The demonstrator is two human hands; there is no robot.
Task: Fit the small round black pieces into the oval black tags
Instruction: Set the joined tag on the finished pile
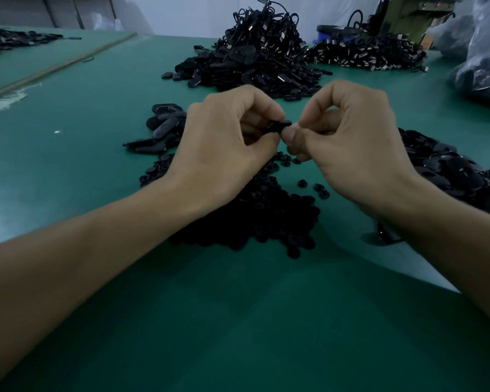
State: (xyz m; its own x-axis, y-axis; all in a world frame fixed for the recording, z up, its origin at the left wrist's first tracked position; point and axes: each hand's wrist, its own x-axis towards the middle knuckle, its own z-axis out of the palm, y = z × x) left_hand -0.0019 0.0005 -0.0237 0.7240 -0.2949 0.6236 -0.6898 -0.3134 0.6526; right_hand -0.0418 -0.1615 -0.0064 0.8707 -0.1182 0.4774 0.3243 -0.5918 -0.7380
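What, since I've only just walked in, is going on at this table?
A person is assembling by hand above a green table. The left hand and right hand pinch one small black part between their fingertips, held in the air. Too little of it shows to tell whether a round piece is seated. Under the hands lies a pile of round pieces; oval tags lie to the left and right, with a heap behind.

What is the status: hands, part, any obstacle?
Left hand and right hand both pinch one black part over the round-piece pile. Tag or round piece: cannot tell. Nothing in the way.
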